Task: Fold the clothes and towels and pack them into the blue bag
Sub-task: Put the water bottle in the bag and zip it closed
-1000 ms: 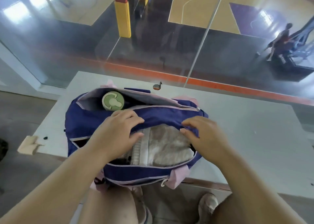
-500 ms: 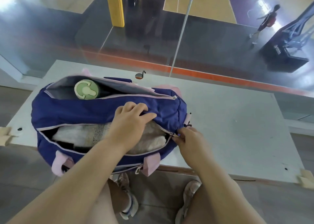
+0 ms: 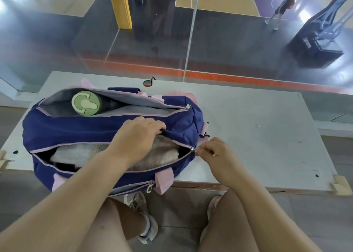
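Inside, the blue bag (image 3: pixel 80 129) holds folded towels (image 3: pixel 80 153) and a green-lidded bottle (image 3: pixel 86 103).

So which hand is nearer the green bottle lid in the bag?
Left. The left hand grips the blue bag just below the green lid; the right hand pinches its right end.

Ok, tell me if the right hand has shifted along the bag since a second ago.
Yes. The right hand left the blue bag's middle for its right-end zipper.
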Demonstrator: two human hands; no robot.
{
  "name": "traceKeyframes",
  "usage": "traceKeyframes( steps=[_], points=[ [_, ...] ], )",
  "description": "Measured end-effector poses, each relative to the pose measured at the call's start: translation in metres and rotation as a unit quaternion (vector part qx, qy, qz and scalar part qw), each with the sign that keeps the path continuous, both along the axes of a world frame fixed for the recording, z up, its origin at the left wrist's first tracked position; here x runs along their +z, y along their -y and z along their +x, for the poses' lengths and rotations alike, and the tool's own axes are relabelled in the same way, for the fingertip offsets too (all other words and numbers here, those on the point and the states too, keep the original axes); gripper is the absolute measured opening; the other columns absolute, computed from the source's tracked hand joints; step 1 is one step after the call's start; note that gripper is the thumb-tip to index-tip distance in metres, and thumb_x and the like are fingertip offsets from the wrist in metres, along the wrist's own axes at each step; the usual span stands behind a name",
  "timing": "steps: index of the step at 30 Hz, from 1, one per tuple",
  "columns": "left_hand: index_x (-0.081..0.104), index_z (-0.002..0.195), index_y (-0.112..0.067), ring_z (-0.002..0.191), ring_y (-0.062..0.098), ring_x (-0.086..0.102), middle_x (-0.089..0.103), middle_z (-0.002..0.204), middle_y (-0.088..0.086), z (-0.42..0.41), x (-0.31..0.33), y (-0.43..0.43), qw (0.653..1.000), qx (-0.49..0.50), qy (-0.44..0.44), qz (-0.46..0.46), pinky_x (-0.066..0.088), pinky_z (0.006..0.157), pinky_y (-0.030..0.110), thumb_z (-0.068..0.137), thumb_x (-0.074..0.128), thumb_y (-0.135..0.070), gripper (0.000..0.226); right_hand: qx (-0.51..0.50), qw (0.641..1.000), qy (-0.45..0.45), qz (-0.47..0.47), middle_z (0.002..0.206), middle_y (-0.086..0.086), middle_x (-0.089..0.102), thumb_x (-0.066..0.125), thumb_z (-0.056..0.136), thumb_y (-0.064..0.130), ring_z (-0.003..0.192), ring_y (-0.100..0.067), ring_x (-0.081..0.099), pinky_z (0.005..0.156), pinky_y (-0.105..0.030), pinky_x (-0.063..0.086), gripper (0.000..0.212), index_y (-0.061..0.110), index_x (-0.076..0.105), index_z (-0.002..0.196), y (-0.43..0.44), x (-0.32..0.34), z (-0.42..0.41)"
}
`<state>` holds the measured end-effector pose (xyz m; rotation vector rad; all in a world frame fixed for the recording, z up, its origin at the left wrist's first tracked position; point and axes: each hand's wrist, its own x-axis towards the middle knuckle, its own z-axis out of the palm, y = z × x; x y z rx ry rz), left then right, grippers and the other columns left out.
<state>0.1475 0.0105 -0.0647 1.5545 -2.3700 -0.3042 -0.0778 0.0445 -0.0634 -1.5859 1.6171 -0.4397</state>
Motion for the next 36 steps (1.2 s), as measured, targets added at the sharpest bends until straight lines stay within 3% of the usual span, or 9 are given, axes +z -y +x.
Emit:
traceKeyframes(
  steps=[3, 6, 10, 14, 17, 20, 24, 28, 36],
  points=[
    [0.051, 0.119, -0.025, 0.103, 0.028, 0.054, 0.060, 0.113, 0.001, 0.000, -0.007, -0.010, 0.997, -0.030, 0.066, -0.026, 0.045, 0.084, 0.046, 0.080, 0.064, -0.018, 0.041, 0.015, 0.999, -0.029, 0.006, 0.084, 0.011, 0.046, 0.052, 0.095, 0.020, 0.071, -0.006, 0.048, 0.064, -0.011, 0.039, 0.021, 0.016, 0.066, 0.080, 0.001, -0.001, -0.001],
    [0.042, 0.114, -0.026, 0.094, 0.031, 0.058, 0.062, 0.104, 0.005, 0.007, -0.011, -0.009, 0.992, -0.023, 0.113, -0.048, 0.048, 0.078, 0.045, 0.071, 0.070, -0.008, 0.054, 0.027, 0.992, -0.111, -0.052, 0.088, 0.010, 0.046, 0.055, 0.092, 0.028, 0.079, -0.015, 0.050, 0.068, -0.021, 0.041, 0.013, 0.020, 0.061, 0.084, 0.002, -0.001, 0.005],
    [0.049, 0.106, -0.017, 0.076, 0.032, 0.061, 0.067, 0.089, 0.006, 0.006, 0.005, 0.006, 0.998, -0.008, 0.056, -0.004, 0.047, 0.060, 0.035, 0.078, 0.058, -0.006, 0.031, 0.085, 0.973, -0.186, -0.106, 0.110, 0.003, 0.046, 0.061, 0.084, 0.045, 0.100, -0.020, 0.045, 0.085, -0.033, 0.044, 0.037, 0.022, 0.049, 0.110, 0.008, 0.006, 0.031],
    [0.051, 0.103, -0.022, 0.074, 0.024, 0.061, 0.068, 0.092, 0.003, 0.010, 0.026, 0.033, 0.995, 0.011, 0.033, 0.098, 0.050, 0.070, 0.039, 0.087, 0.047, -0.013, 0.019, 0.094, 0.961, -0.228, -0.123, 0.119, -0.002, 0.045, 0.059, 0.088, 0.035, 0.111, -0.024, 0.043, 0.094, -0.037, 0.043, 0.037, 0.018, 0.042, 0.117, 0.029, 0.007, 0.054],
    [0.060, 0.092, -0.024, 0.075, 0.019, 0.055, 0.061, 0.084, -0.003, 0.014, 0.041, 0.053, 0.990, 0.018, 0.021, 0.140, 0.039, 0.067, 0.030, 0.087, 0.049, -0.012, 0.017, 0.071, 0.971, -0.187, -0.131, 0.119, -0.004, 0.051, 0.048, 0.093, 0.023, 0.108, -0.026, 0.047, 0.092, -0.038, 0.043, 0.024, 0.017, 0.050, 0.116, 0.046, 0.007, 0.058],
    [0.062, 0.085, -0.028, 0.077, 0.019, 0.054, 0.059, 0.079, -0.007, 0.016, 0.044, 0.068, 0.983, 0.006, 0.018, 0.181, 0.039, 0.068, 0.031, 0.088, 0.057, -0.026, 0.007, 0.067, 0.983, -0.141, -0.098, 0.100, -0.004, 0.059, 0.040, 0.096, 0.019, 0.090, -0.028, 0.053, 0.078, -0.040, 0.047, 0.015, 0.018, 0.055, 0.099, 0.056, 0.006, 0.055],
    [0.063, 0.085, -0.028, 0.076, 0.004, 0.053, 0.054, 0.079, -0.019, 0.015, 0.037, 0.077, 0.973, -0.008, -0.021, 0.228, 0.038, 0.072, 0.031, 0.089, 0.059, -0.030, 0.006, 0.046, 0.999, -0.012, -0.023, 0.078, 0.002, 0.058, 0.043, 0.094, 0.017, 0.075, -0.022, 0.052, 0.071, -0.038, 0.045, 0.023, 0.028, 0.053, 0.077, 0.065, -0.001, 0.044],
    [0.060, 0.086, -0.029, 0.072, -0.002, 0.044, 0.046, 0.077, -0.017, 0.017, 0.027, 0.075, 0.973, -0.021, -0.022, 0.230, 0.030, 0.067, 0.029, 0.091, 0.055, -0.033, 0.007, 0.028, 0.996, 0.079, 0.030, 0.074, 0.004, 0.057, 0.048, 0.093, 0.012, 0.073, -0.018, 0.050, 0.071, -0.034, 0.043, 0.028, 0.029, 0.057, 0.073, 0.074, -0.009, 0.038],
    [0.059, 0.088, -0.032, 0.072, 0.013, 0.059, 0.065, 0.079, -0.008, 0.054, 0.033, 0.062, 0.985, 0.006, 0.026, 0.168, 0.049, 0.070, 0.038, 0.086, 0.058, -0.042, 0.009, -0.010, 0.988, 0.138, 0.073, 0.071, 0.003, 0.053, 0.051, 0.094, 0.011, 0.069, -0.012, 0.048, 0.067, -0.026, 0.039, 0.025, 0.021, 0.056, 0.072, 0.077, -0.014, 0.041]
  ],
)
